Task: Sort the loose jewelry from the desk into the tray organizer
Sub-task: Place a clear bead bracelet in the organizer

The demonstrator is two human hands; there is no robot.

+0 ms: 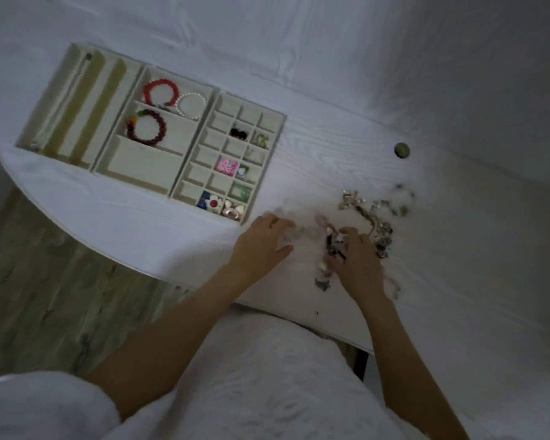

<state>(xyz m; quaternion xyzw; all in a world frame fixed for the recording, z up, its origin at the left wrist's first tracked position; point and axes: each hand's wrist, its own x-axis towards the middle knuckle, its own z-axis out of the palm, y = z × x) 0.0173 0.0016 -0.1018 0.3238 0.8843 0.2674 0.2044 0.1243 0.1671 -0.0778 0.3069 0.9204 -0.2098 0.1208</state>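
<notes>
A beige tray organizer (200, 134) lies on the white desk in three sections: long slots at left, bracelet compartments with a red bracelet (159, 90), a dark red one (146, 128) and a pearl one (191, 104), and a small grid holding earrings. Loose jewelry (372, 217) is heaped to the right of it. My right hand (356, 262) grips a dark beaded strand (331, 249) at the heap's near edge. My left hand (261, 242) rests with fingers spread just left of the heap, over faint, blurred pieces.
A small round knob-like object (401, 150) sits on the desk beyond the heap. The desk's curved front edge (140, 268) runs near my left forearm, with wooden floor below. A white wall rises behind and to the right.
</notes>
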